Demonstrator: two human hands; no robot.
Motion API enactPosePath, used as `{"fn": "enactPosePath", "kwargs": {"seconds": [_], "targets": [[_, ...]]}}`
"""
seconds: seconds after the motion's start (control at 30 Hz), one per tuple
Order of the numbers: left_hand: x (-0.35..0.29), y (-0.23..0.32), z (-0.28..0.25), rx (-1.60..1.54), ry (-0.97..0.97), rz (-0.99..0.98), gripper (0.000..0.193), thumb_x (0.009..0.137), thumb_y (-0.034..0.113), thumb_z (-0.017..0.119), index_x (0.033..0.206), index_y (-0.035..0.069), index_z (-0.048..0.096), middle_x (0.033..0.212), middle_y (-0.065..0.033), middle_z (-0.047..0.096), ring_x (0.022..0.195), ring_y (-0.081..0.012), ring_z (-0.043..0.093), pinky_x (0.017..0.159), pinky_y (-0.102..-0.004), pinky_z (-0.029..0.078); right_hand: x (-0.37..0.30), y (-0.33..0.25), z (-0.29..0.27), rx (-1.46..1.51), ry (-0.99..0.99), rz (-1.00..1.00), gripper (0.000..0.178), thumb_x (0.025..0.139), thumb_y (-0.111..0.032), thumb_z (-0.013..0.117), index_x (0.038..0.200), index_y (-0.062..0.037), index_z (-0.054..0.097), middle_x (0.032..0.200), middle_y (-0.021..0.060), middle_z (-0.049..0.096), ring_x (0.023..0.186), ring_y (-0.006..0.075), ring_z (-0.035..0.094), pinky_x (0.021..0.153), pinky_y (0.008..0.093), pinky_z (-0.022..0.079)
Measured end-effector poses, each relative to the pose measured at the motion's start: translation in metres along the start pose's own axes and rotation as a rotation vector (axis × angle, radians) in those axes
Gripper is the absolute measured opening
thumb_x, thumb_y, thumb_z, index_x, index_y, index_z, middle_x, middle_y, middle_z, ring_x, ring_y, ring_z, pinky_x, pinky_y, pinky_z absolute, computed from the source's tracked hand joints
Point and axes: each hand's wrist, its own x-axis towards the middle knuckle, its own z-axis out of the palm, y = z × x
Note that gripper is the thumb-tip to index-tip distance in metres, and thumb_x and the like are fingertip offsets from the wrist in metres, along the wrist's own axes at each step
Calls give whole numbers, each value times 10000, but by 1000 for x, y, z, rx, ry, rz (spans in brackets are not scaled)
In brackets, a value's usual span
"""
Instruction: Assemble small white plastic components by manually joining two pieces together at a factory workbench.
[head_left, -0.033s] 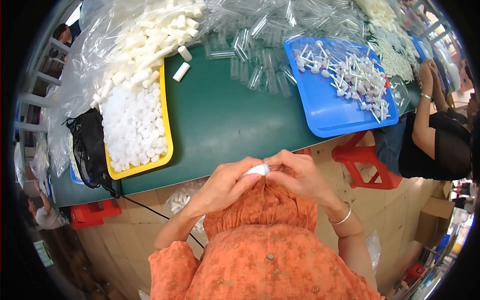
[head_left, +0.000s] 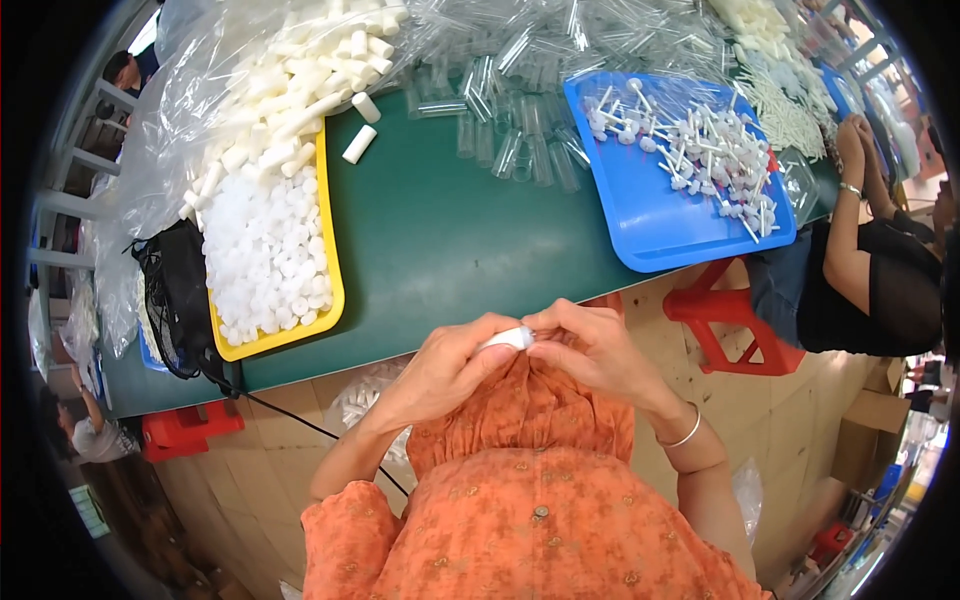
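Note:
In front of my waist, over my orange clothing, both hands meet at a small white cylinder (head_left: 508, 339). My left hand (head_left: 440, 368) is closed round its left part, thumb and index finger pressed along it. At its right end the fingertips of my right hand (head_left: 598, 350) pinch together, partly hiding that end. Whether the right fingers also hold a separate small part, I cannot make out. Ahead on the green table (head_left: 470, 240) lie a yellow tray (head_left: 338, 280) full of small white plugs, at left, and a blue tray (head_left: 650, 225) with white stemmed pieces, at right.
Cream cylinders (head_left: 320, 75) heap behind the yellow tray, two of them loose on the table. Clear tubes (head_left: 530, 130) pile at the back. A black mesh bag (head_left: 172, 290) hangs at the left edge, a cord (head_left: 310, 425) below. At right a co-worker's arm (head_left: 845, 210) shows near a red stool (head_left: 715, 315).
The white cylinder shows slightly more along my left fingers. Both hands otherwise stay in place.

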Motion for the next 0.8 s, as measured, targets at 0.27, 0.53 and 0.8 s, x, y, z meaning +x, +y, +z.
{"fn": "enactPosePath", "kwargs": {"seconds": [0.27,0.53,0.8], "targets": [[-9,-18,17,57,58,36,193,1007,164,498,1060,6,595,784,-130,580,706,-273,576,670,-381,450,-9,6,-2,282,-107,209,123,912,-19,651,1020,31,620,908,56,677,800,110,634,703,238,526],[-14,-37,44,-219,93,-20,197,1010,167,525,1073,0,607,851,-80,625,803,-209,627,698,-355,466,-25,9,13,82,-70,184,117,935,-63,629,1011,15,585,920,49,644,796,132,629,687,256,534],[23,-51,82,-975,363,-298,210,967,212,632,1079,35,637,947,3,641,748,-47,553,633,-220,463,-50,57,84,688,398,331,264,1041,-213,471,1222,-23,497,1113,66,567,989,144,595,813,308,532]]}}
